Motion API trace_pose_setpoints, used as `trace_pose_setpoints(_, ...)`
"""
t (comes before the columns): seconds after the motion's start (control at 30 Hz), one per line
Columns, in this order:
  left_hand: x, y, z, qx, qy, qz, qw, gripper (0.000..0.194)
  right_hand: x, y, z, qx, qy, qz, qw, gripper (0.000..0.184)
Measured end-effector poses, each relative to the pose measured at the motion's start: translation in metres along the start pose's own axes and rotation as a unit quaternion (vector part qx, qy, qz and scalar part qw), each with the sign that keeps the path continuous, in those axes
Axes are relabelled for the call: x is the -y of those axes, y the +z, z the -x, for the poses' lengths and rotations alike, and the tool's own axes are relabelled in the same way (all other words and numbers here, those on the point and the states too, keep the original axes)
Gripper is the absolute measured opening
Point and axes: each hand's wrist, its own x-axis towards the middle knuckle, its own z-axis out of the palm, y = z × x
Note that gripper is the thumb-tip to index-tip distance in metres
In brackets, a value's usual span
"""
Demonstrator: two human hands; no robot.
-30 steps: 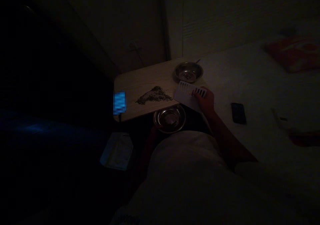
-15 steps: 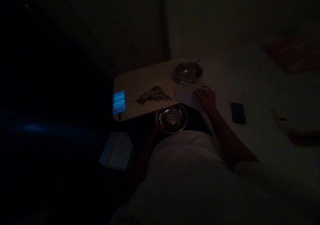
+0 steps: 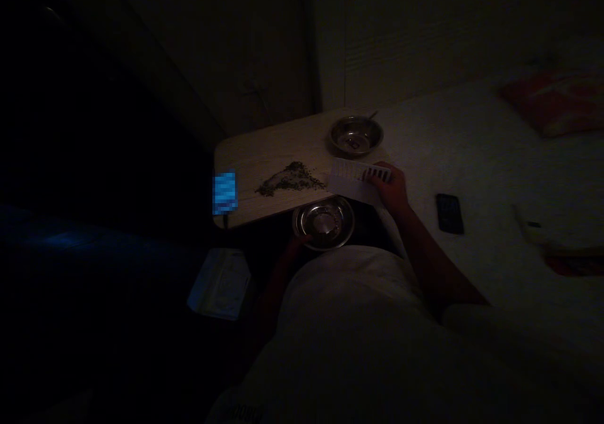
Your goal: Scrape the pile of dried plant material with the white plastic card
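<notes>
The room is very dark. My right hand (image 3: 391, 188) grips a flat white slotted card (image 3: 353, 178) at the right edge of a small wooden table (image 3: 264, 153). A pile of small dark bits (image 3: 290, 178) lies on the table just left of the card. Below the table's front edge, my left hand (image 3: 298, 243) holds a metal bowl (image 3: 323, 221) by its near rim; the fingers are mostly hidden.
A second metal bowl (image 3: 355, 134) stands at the table's far right corner. A glowing blue screen (image 3: 224, 192) sits at its left edge. A dark phone (image 3: 449, 213) lies on the pale bed (image 3: 481, 160), a red cushion (image 3: 552, 100) farther back. A white packet (image 3: 221, 284) lies low left.
The white card has tipped down flatter and slid slightly toward the pile. The bowl in my left hand has shifted a little to the right.
</notes>
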Motion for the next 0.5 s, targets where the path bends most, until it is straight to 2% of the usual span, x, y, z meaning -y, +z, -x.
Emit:
trace_pose_setpoints(0.23,0.0007,0.0001,0.0010,0.007,-0.016,-0.005,1.000,0.049,0.0011,-0.0006,0.0007,0.026,0.011,-0.025,0.999,0.011)
trace_pose_setpoints(0.4,-0.0013,0.0002,-0.0002,0.005,-0.002,-0.008,1.000,0.051,0.0044,-0.0008,0.0021,0.050,0.033,-0.040,0.997,0.013)
trace_pose_setpoints(0.5,-0.0007,-0.0005,0.0000,-0.004,-0.008,-0.010,1.000,0.049,0.0053,-0.0003,0.0018,0.021,0.036,-0.040,0.998,0.014)
